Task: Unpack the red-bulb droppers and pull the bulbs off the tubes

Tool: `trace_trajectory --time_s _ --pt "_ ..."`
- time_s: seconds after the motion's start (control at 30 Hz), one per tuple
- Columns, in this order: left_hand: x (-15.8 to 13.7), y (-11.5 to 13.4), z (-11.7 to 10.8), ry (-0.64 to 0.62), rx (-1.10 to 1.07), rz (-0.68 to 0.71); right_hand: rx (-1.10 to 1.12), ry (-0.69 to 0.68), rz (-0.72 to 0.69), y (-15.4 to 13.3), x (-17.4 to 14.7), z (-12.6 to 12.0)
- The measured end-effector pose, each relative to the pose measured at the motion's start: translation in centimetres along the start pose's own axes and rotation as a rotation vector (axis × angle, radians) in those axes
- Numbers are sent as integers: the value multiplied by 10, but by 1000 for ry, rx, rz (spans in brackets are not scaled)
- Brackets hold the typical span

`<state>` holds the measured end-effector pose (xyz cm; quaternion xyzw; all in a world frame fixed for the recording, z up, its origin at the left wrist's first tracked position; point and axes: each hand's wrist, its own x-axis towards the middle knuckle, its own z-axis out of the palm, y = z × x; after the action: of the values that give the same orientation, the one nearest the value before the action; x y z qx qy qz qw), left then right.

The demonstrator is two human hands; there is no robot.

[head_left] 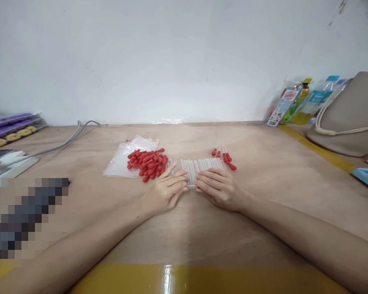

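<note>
A row of clear glass dropper tubes lies side by side on the table, partly covered by my hands. My left hand is closed at the row's near edge, its fingertips on one end of a clear tube lying crosswise. My right hand is closed around the other end, where a bit of red shows under the fingers, apparently a rubber bulb. Left of the row sits a pile of red rubber bulbs. Several droppers with red bulbs fitted lie to the right.
Clear plastic bags lie under and behind the bulb pile. A grey cable runs to a white device at left, near purple packs. Bottles, a carton and a beige bag stand at right.
</note>
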<state>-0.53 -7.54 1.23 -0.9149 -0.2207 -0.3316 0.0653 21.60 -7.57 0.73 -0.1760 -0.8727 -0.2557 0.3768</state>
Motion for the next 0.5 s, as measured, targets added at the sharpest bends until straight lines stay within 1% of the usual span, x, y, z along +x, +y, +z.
trace_trajectory --time_s 0.13,0.33,0.37,0.43,0.5 --pt "-2 -1 0 5 -13 12 -35 -5 -33 1 -2 -5" --pt "-3 -6 0 56 -51 55 -30 17 -55 6 -4 -14" --pt "-4 -8 -2 77 -53 41 -27 31 -30 10 -6 -15" --pt "-6 -16 -6 146 -23 -42 -36 70 87 21 -12 -17" --pt "-8 -24 -10 224 47 -156 -90 126 298 36 -22 -17"
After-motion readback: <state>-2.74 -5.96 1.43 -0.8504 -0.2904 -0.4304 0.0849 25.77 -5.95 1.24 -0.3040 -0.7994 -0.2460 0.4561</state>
